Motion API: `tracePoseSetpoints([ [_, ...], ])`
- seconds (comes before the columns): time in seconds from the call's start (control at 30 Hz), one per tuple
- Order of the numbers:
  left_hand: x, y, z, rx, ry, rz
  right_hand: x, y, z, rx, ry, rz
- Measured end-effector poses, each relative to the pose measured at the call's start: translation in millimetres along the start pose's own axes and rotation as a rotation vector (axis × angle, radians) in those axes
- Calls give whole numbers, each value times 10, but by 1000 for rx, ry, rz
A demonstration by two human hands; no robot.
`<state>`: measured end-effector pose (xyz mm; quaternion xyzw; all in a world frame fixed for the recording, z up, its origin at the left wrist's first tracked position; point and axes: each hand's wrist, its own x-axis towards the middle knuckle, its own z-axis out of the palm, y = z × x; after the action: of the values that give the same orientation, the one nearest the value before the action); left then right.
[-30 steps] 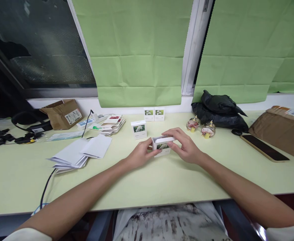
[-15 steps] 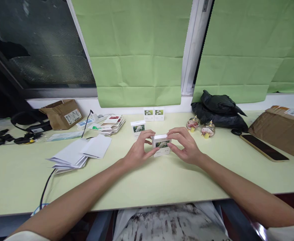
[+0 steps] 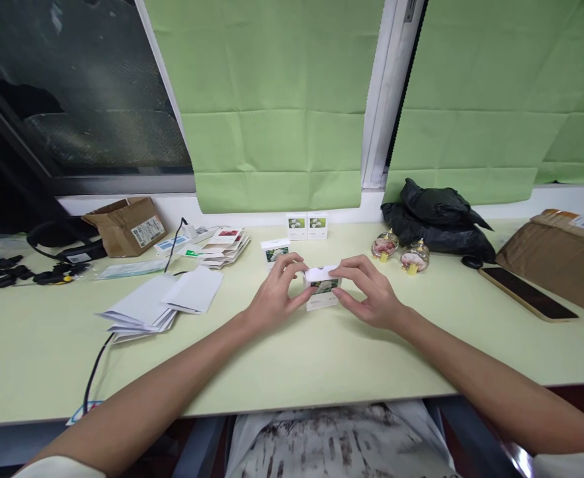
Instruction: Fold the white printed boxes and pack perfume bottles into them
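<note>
L hand [image 3: 272, 302] + R hand [image 3: 371, 299] both grip 1 white box [image 3: 322, 289] | 3 more boxes [image 3: 306, 226] behind | 2 jars [image 3: 399, 251]

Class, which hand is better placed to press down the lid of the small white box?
Right hand: its fingers lie over the small white flower-print box top, while the left hand grips its side.

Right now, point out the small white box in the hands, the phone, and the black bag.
small white box [image 3: 322, 290], head view, on its printed front face.
phone [image 3: 527, 293], head view, on its dark screen.
black bag [image 3: 436, 216], head view, on its crumpled middle.
</note>
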<state>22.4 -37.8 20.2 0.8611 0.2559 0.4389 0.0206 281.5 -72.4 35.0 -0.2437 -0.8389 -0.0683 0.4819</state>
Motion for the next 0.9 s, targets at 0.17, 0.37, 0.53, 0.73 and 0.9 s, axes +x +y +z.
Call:
tracePoseSetpoints([
  [0.17, 16, -21, 3, -29, -42, -15, 37, 43, 9, -56, -57, 77],
  [0.37, -8, 28, 13, -69, 17, 19, 0, 79, 27, 11, -115, 77],
  [0.53, -10, 72, 29, -201, -14, -87, -38, 50, 48, -27, -39, -11],
  [0.73, -26, 109, 68, -348, -65, -287, -31, 11, 31, -88, -6, -40],
  [0.9, -67, 89, 120, -422, 68, -275, -41, 25, 24, -145, -18, -128],
])
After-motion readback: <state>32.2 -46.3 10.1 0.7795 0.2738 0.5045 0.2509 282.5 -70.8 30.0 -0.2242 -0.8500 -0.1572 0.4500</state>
